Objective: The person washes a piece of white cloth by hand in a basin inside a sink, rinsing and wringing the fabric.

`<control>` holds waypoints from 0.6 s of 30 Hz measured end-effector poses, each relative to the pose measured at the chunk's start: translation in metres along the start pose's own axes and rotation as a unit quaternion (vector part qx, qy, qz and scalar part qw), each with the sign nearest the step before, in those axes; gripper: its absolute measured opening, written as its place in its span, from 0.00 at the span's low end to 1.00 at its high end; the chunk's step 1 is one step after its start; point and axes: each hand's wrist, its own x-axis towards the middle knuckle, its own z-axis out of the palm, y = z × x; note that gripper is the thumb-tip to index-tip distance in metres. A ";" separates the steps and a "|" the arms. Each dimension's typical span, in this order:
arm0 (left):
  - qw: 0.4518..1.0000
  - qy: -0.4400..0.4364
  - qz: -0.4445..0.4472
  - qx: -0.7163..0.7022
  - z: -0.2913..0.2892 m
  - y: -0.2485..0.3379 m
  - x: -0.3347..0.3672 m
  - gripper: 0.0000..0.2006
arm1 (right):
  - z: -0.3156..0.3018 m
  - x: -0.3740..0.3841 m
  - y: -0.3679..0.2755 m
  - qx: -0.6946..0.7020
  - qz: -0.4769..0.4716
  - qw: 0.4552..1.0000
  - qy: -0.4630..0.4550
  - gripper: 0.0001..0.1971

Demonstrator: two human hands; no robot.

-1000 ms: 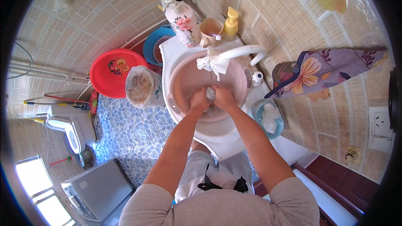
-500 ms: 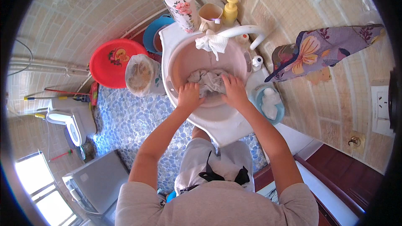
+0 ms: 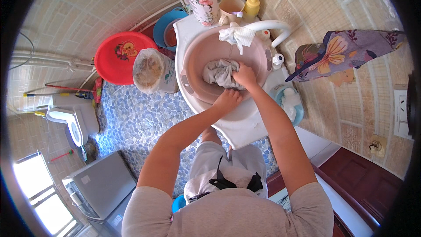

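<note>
The right hand [image 3: 244, 77] is pinching grey cloth [image 3: 218, 73]; left hand [image 3: 228, 101], grip unclear; one-sided holding may be risking slippage

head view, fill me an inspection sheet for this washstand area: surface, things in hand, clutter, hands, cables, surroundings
Surface: white washstand with a pink basin set on it.
Things in hand: gray cloth, bunched in the basin.
Clutter: floral pump bottle, mug and yellow pump bottle behind the basin; white cloth on the faucet end.
Hands: right hand grips the gray cloth; left hand at the basin's near side, contact unclear.
Cables: thin dark cord or hose by the left wall.
Surroundings: red tub, pebble-patterned blue floor, patterned towel at right.
</note>
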 end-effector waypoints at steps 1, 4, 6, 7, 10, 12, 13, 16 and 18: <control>0.999 0.004 -0.026 0.026 0.001 -0.001 0.002 0.13 | -0.003 0.000 -0.002 0.028 0.013 1.000 -0.008 0.26; 0.994 -0.011 -0.090 0.056 0.009 0.002 -0.001 0.15 | -0.013 -0.008 -0.021 0.055 0.033 0.998 -0.023 0.26; 0.990 -0.028 -0.124 0.059 0.009 0.003 -0.003 0.15 | -0.022 -0.013 -0.025 0.004 -0.018 0.999 -0.033 0.26; 0.994 0.011 -0.107 0.024 0.000 0.001 -0.006 0.16 | -0.026 -0.015 -0.026 0.006 -0.015 0.999 -0.032 0.26; 0.994 0.049 -0.088 -0.032 -0.028 0.004 -0.019 0.17 | -0.042 -0.023 -0.033 -0.052 -0.083 0.995 -0.037 0.29; 0.993 0.054 -0.086 -0.053 -0.049 0.012 -0.024 0.18 | -0.057 -0.034 -0.038 -0.111 -0.157 0.977 -0.091 0.30; 0.993 -0.011 -0.078 -0.090 -0.061 0.017 -0.025 0.19 | -0.056 -0.037 -0.032 -0.081 -0.182 0.976 -0.085 0.29; 0.970 -0.125 -0.085 -0.188 -0.076 0.021 -0.025 0.20 | -0.070 -0.048 -0.034 -0.012 -0.170 0.978 -0.120 0.26; 0.976 -0.027 -0.082 -0.202 -0.081 0.023 -0.026 0.20 | -0.068 -0.047 -0.028 -0.006 -0.168 0.982 -0.084 0.26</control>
